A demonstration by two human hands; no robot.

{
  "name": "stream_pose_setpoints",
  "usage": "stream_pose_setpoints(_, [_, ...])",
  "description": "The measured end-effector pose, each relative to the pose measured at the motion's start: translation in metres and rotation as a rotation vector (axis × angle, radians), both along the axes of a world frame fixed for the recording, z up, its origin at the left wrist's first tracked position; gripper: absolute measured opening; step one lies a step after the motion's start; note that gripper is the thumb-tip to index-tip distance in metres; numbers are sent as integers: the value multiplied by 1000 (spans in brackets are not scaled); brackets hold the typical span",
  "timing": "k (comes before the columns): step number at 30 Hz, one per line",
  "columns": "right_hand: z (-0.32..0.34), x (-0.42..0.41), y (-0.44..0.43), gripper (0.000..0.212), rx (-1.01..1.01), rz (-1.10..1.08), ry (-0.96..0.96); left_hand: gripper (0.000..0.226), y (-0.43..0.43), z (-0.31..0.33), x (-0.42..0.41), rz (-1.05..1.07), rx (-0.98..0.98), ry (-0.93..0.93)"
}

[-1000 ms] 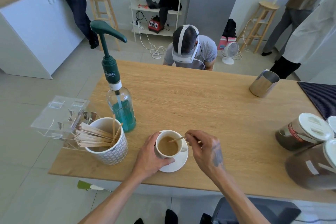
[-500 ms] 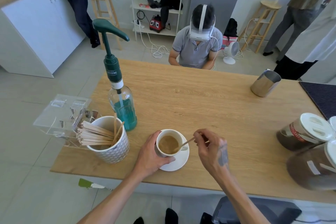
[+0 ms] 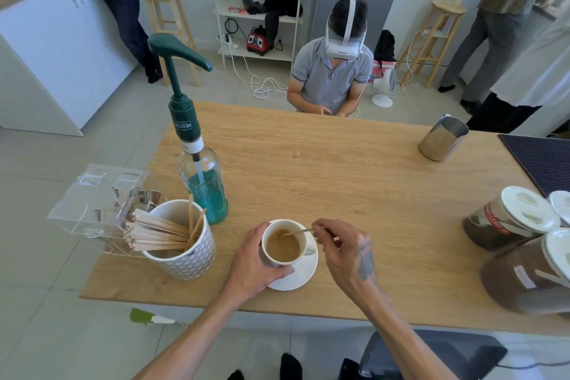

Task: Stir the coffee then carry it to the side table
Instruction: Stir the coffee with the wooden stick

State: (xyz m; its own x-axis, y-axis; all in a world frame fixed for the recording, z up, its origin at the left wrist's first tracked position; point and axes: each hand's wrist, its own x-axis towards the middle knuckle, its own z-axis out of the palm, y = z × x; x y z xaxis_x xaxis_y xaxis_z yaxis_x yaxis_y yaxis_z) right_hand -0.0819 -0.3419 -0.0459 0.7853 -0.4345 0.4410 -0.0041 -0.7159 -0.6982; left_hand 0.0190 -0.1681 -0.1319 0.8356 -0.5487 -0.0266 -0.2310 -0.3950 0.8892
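Coffee cup (image 3: 282, 244) sits on its white saucer (image 3: 300, 274) near the tabletop's (image 3: 324, 170) near edge, left of centre. Cup holds light-brown coffee.

Left hand (image 3: 251, 265) wraps the cup's left side, thumb lying on the saucer rim at the near side, fingers curled round the far wall. Closed on the cup.

Right hand (image 3: 345, 251) hovers just right of the cup, fingers pinched on the end of a thin wooden stir stick (image 3: 297, 231). Stick tip is dipped in the coffee at the far side of the cup.

Other stuff on the tabletop:
- patterned mug (image 3: 182, 244) full of wooden stirrers, just left of the cup, near the left edge
- pump bottle (image 3: 202, 176) with blue-green liquid, just behind that mug
- clear acrylic box (image 3: 95, 197) hanging past the left edge
- steel pitcher (image 3: 442, 139) near the far right edge
- 2 big coffee jars (image 3: 509, 219) with white lids at the right edge, a 3rd lid just showing
- dark ribbed mat (image 3: 543, 160) in the far right corner

A person with a headset (image 3: 334, 71) sits at the far edge.
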Motion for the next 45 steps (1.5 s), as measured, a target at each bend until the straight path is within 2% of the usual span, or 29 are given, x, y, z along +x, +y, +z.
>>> stream_pose_setpoints(3, [-1,-5,-3,13,50,18,66,92,-1,1,-1,-8,0,2])
stream_pose_setpoints(7, [-3,-3,-11,13,-12,-116,-2,91,0,3,-1,0,-2,-1])
stream_pose_setpoints(12, [3,-1,0,9,124,33,97,91,1,1,-1,-7,0,1])
stream_pose_setpoints(17, [0,-3,-15,8,135,-163,62,91,-1,2,-1,-5,-5,4])
stream_pose_setpoints(21, [2,-2,-4,10,205,-20,122,93,0,0,-1,-1,1,8])
stream_pose_setpoints(23, [2,-6,-8,11,222,-38,142,93,-1,1,-1,-9,5,10])
stream_pose_setpoints(27, [-2,-5,-12,7,160,-176,47,95,0,0,-1,-2,6,19])
stream_pose_setpoints(29, [-1,-1,-3,8,168,-119,37,96,0,-1,0,0,14,11])
stream_pose_setpoints(32, [-3,-6,1,10,239,-32,117,94,-1,0,0,-5,10,6])
stream_pose_setpoints(37, [-6,-11,-17,8,156,-206,44,92,-1,2,0,-4,-4,8])
stream_pose_setpoints(42, [-6,-8,1,10,171,-30,74,93,1,1,0,-5,5,4])
stream_pose_setpoints(45, [-6,-14,-6,9,125,-70,68,93,-1,3,-1,-12,0,3])
